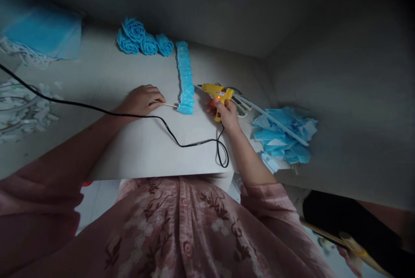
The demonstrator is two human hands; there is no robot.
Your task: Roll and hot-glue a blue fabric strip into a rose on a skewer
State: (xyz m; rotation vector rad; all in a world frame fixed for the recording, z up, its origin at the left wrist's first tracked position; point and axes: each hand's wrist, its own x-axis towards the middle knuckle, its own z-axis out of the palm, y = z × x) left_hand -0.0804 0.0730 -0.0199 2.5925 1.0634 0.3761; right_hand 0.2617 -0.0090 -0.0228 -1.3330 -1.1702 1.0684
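My right hand is wrapped round the handle of a yellow glue gun, whose small light glows orange. The gun's nozzle points left, close to a pleated strip of blue fabric that lies lengthwise away from me on the table. A long translucent glue stick sticks out of the gun's back. In my left hand a thin wooden stick is pinched, its tip at the near end of the strip. Several blue fabric roses sit beyond my left hand.
A black cord crosses the white table from the left and loops below the gun. Crumpled blue pieces lie at right. Blue sheets with white loops and a heap of white scraps are at left. Another person's hand shows lower right.
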